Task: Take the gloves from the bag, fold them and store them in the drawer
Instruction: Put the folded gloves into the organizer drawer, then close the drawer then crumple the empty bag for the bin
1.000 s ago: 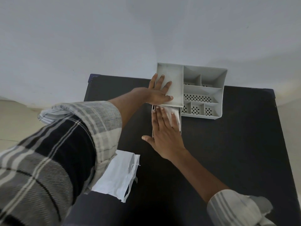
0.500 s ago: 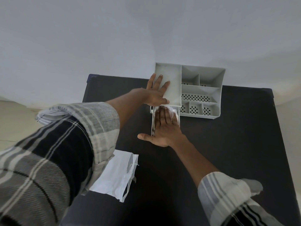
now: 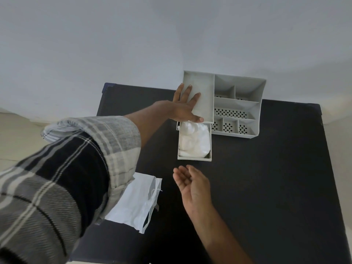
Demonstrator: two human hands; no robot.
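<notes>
A grey desk organiser (image 3: 255, 109) stands at the back of the black table. Its small drawer (image 3: 194, 158) is pulled out toward me, with folded white gloves (image 3: 194, 140) lying inside. My left hand (image 3: 183, 109) rests flat on the left side and top of the organiser, fingers spread, thumb just above the drawer. My right hand (image 3: 192, 184) hovers palm up in front of the drawer, fingers apart and holding nothing. The flat white bag (image 3: 137, 201) lies on the table at the near left, partly under my left sleeve.
The black table (image 3: 266, 187) stands against a pale wall. The organiser's right part has several open compartments with perforated bottoms. My plaid left sleeve covers the near left of the view.
My right hand has lifted off the gloves in the drawer and drawn back toward me, turning palm up. The gloves now lie uncovered. My left hand stays on the organiser.
</notes>
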